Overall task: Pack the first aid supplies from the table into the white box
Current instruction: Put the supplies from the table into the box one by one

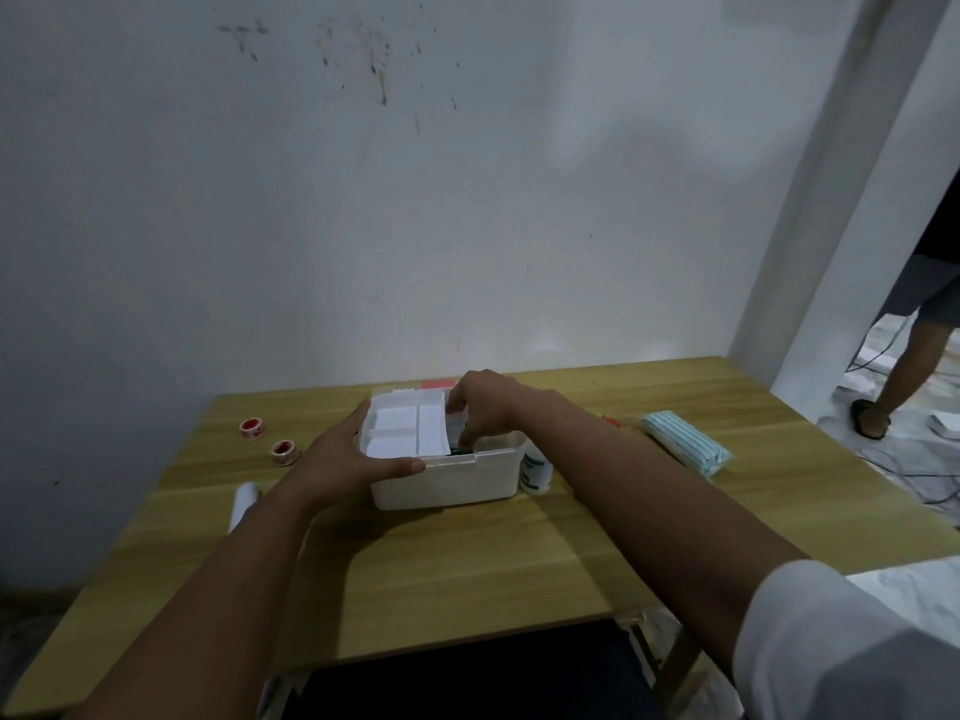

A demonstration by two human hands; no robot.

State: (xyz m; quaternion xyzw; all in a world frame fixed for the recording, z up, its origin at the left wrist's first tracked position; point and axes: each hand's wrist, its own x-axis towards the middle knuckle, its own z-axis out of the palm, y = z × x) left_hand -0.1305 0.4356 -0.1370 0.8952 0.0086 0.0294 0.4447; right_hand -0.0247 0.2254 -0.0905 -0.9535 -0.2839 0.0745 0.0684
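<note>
Light wood-grain laminate bench (467, 553) fills lower centre of frame, back edge against a scuffed, stained pale wall (363, 174); white pillar (831, 252) at right edge of frame; a second person's bare leg in dark sandal (883, 387) stands on the littered floor at far right, cables trailing near it.

White rectangular plastic box (447, 480) sits at frame centre on the bench, lid off; a white divided tray (410, 428) rests tilted in its top, left side of the opening.

Left hand (343, 459): fingers spread and relaxed, thumb laid along the near rim of the box, palm against its left end. Right hand (483, 407): fingers curled down into the right part of the box, fingertips at a dark green item barely visible inside; cannot tell whether it is pinched.

Supplies outside the box: two small red-and-white tape rolls (267, 441) left of centre, apart from the box; white rolled bandage (244, 504) at lower left beside the left forearm; white bottle with green label (535, 472) just beside the box's right end; pale blue-green striped packet in clear wrap (685, 444) at right, well apart.
</note>
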